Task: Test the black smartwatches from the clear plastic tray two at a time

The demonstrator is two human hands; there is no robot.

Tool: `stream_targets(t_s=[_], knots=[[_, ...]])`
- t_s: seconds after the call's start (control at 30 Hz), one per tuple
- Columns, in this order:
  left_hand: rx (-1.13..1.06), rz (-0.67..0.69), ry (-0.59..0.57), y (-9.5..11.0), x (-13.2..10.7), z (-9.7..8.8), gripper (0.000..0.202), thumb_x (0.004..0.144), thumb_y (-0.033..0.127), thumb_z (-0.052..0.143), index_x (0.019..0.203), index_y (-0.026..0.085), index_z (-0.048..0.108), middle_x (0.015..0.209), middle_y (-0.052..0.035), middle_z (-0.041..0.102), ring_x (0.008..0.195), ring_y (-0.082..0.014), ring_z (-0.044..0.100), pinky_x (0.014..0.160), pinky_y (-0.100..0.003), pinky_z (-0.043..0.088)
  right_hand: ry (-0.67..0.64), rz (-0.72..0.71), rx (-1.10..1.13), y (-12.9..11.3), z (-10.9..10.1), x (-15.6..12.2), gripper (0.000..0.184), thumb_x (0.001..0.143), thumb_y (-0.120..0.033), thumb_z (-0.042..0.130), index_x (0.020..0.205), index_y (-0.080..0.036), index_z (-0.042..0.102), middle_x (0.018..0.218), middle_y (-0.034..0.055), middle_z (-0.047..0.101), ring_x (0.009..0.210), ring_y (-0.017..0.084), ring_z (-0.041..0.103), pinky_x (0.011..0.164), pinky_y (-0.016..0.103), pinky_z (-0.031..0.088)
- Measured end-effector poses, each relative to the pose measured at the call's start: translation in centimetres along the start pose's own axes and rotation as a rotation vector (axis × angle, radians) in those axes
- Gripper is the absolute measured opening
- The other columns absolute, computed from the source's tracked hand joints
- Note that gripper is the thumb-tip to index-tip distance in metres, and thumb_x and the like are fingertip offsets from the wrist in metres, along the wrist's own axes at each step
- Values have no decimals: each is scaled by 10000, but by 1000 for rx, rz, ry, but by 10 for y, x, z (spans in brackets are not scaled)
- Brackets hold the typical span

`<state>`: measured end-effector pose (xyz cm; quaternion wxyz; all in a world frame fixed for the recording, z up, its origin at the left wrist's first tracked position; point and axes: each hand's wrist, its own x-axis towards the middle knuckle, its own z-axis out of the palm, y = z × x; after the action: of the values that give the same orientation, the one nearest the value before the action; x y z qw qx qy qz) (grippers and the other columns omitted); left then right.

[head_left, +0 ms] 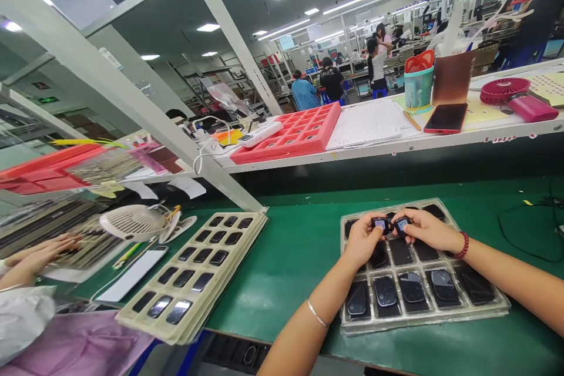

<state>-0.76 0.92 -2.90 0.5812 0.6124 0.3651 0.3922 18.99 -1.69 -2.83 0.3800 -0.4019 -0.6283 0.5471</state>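
Note:
My left hand pinches a smartwatch body, small and black with a QR code on its lit face. A second black smartwatch body, also showing a QR code, is gripped between the thumb and fingers of my right hand. The two are held side by side, a little apart, over the back part of a clear plastic tray. Dark, rounded-square watch bodies sit in the tray's front pockets. My hands and wrists hide some of the pockets behind.
To the left, stacked cream trays hold more dark devices. Beyond them are a white fan and a co-worker's hand. The shelf ahead carries a red foam tray, papers and a phone. A black cable lies right.

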Motion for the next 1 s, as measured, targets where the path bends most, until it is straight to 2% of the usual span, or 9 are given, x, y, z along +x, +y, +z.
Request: stream_targets(t_s=[0.27,0.37,0.5,0.6,0.73,0.87,1.0], knots=[[-13,0,12,1,0,1,230,744,206,611,969,161,618,917,-67,633,766,-163,591,644,-268,520,6,-3,14,-3,2,-1,233,826,-303,562,1008,-160,583,882,60,653,589,108,571,589,262,508],[-13,1,-9,0,0,0,226,759,264,619,956,154,616,866,-65,632,745,-161,586,627,-263,513,0,-15,26,-3,0,0,254,841,-351,558,1003,-157,581,884,62,651,604,109,571,590,253,503],[-17,-9,-28,-2,0,-1,254,789,366,595,905,141,614,776,-62,619,672,-153,570,566,-254,490,-22,-16,45,-1,-2,0,315,887,-422,481,1003,-144,572,819,59,650,524,91,534,507,229,456],[-15,29,-12,-2,0,-1,224,777,282,598,961,155,594,904,-69,615,738,-156,579,636,-271,503,9,-31,-3,-2,0,-1,245,846,-300,539,1046,-160,559,825,47,643,585,109,554,518,224,447],[62,61,8,-2,0,0,355,701,99,586,1046,171,545,963,-57,611,815,-155,588,712,-254,481,24,-110,-52,-5,3,-3,389,741,-113,547,1120,-197,546,981,54,624,847,164,597,664,251,486],[98,57,14,-2,0,0,339,694,104,603,1024,158,544,920,-56,626,827,-162,592,705,-246,468,-7,-35,-1,-3,0,-1,342,785,-176,492,1124,-175,534,1040,85,597,737,151,608,561,248,491],[40,35,-37,0,-1,0,228,770,163,530,994,152,569,912,-64,627,780,-157,588,656,-249,476,2,2,13,-3,0,0,263,819,-239,505,1065,-156,543,921,69,623,639,125,580,571,257,490]])
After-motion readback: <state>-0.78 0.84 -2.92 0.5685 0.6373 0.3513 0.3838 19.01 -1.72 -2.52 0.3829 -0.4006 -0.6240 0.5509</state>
